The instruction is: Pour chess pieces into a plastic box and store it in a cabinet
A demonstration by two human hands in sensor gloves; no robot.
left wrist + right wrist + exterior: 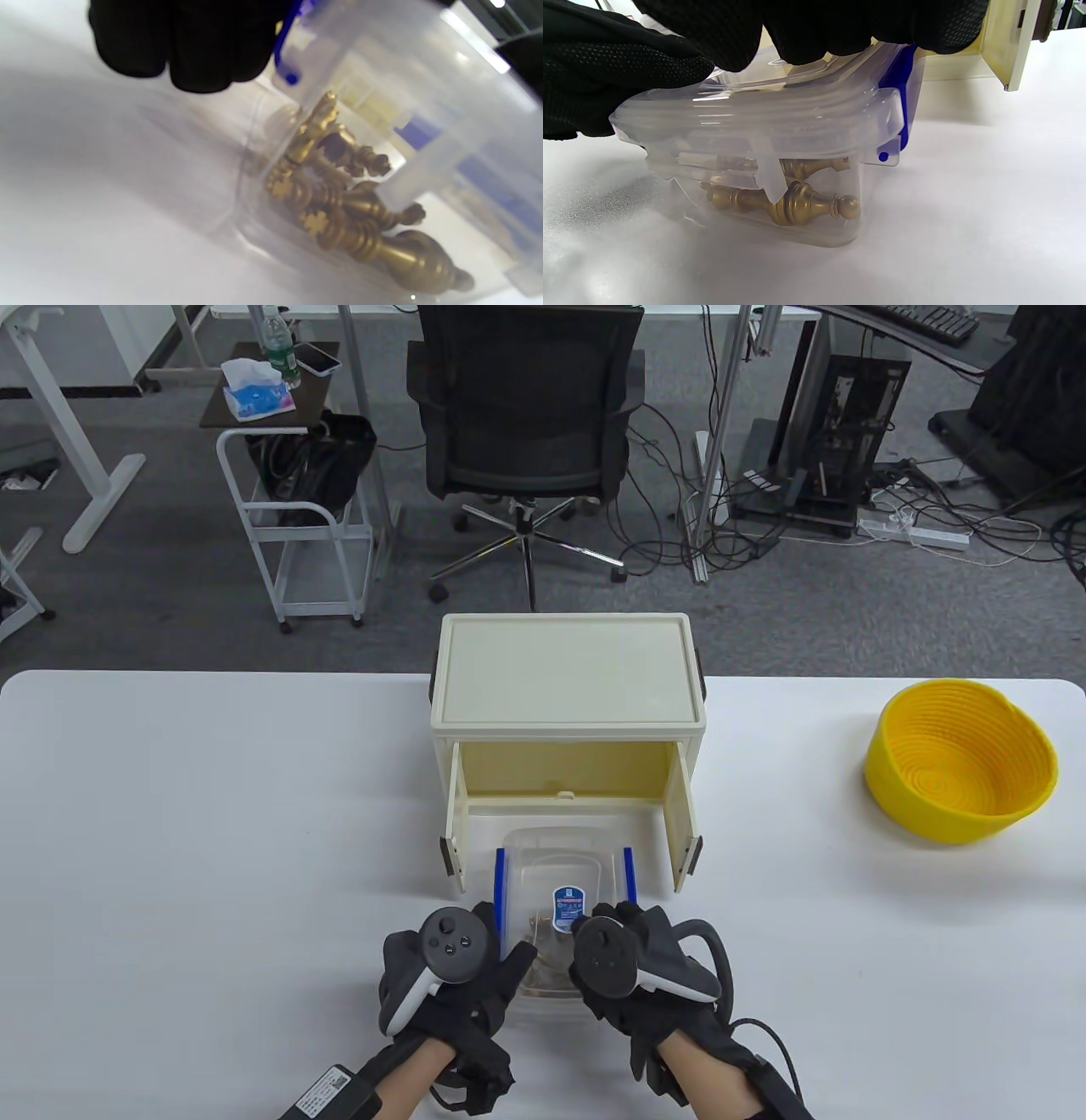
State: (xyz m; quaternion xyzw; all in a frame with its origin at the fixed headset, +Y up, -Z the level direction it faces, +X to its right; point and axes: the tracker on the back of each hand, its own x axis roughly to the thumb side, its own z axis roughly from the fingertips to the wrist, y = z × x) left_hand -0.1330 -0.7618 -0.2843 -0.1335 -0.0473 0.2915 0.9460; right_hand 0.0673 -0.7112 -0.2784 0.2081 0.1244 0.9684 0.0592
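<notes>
My left hand (445,976) and my right hand (632,971) each grip one near corner of the clear lidded plastic box with blue side latches (556,899). The box rests on the white table (212,831), directly in front of the cream plastic cabinet with two open doors (567,704). Its far end lies between the two doors, at the cabinet's mouth.

In the right wrist view, my fingers (840,29) press on the lid's rim, with the thumb on the near edge. In the left wrist view, my fingertips (191,46) sit at the box's upper edge beside a blue latch (286,55).

The gold-coloured chess pieces (348,199) lie in a heap on the floor of the box, against its near wall.

The left door (454,823) and the right door (685,823) stand swung outward and flank the box on either side. The cabinet interior shows a pale back wall.

A yellow woven round basket (963,759) stands well apart on the table's right side. Beyond the table stand a black office chair (522,415) and a white wire trolley (297,517).
</notes>
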